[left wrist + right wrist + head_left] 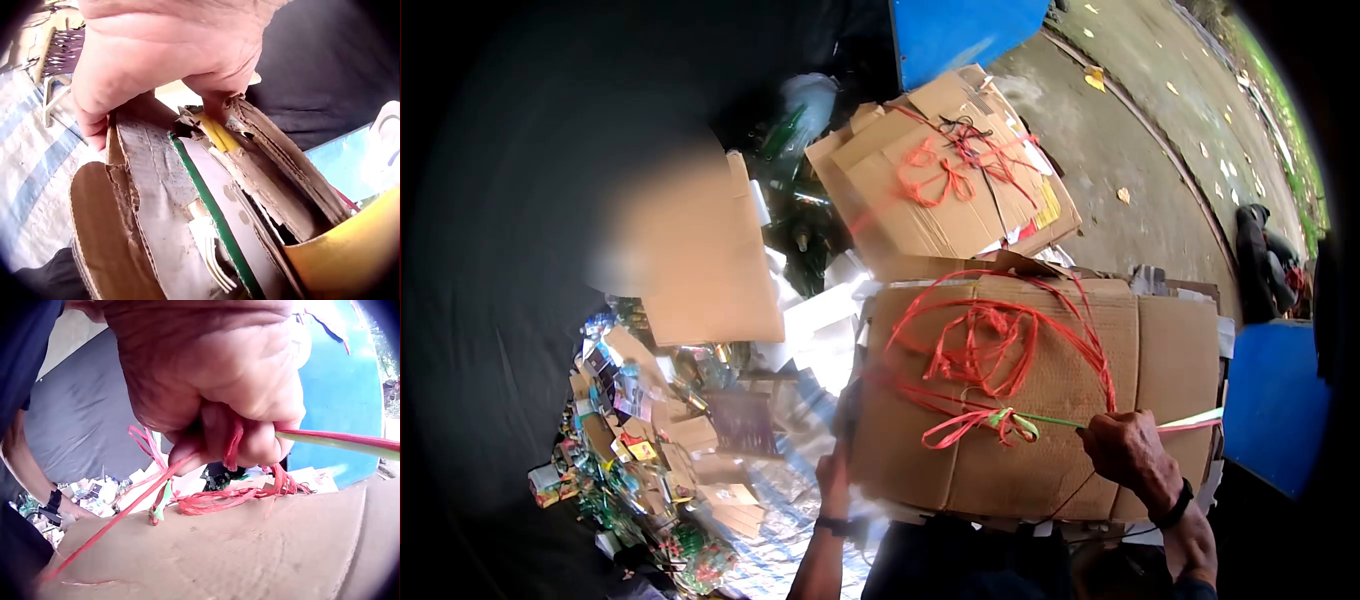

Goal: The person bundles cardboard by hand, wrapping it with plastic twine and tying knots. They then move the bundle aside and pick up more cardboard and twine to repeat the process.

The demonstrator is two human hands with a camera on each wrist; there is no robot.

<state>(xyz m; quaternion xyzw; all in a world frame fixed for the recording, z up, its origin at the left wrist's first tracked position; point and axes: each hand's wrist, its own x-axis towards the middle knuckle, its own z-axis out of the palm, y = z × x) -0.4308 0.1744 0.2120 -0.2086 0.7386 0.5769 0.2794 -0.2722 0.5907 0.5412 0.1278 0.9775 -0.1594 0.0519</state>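
Note:
A stack of flattened cardboard (1020, 478), bound with red plastic twine (1105, 375), lies in front of me in the head view. My right hand (1135, 450) is curled round the twine above its top sheet. Red and pale green strands (340, 440) run taut out of that fist in the right wrist view. A loose tangle of red twine and a bow with a green strand lie on the stack's top. At the stack's left side, my left hand (169, 53) grips the edges of the cardboard layers, its thumb pushed in among them. One layer has a green edge (203, 194).
A second tied cardboard bundle (930, 170) lies beyond. To the left are a blurred upright cardboard piece (710, 260), loose bottles and scraps (635, 430), and a blue-and-white striped sheet (785, 500). Blue panels (1270, 400) stand at the right and far side, beside concrete ground (1130, 150).

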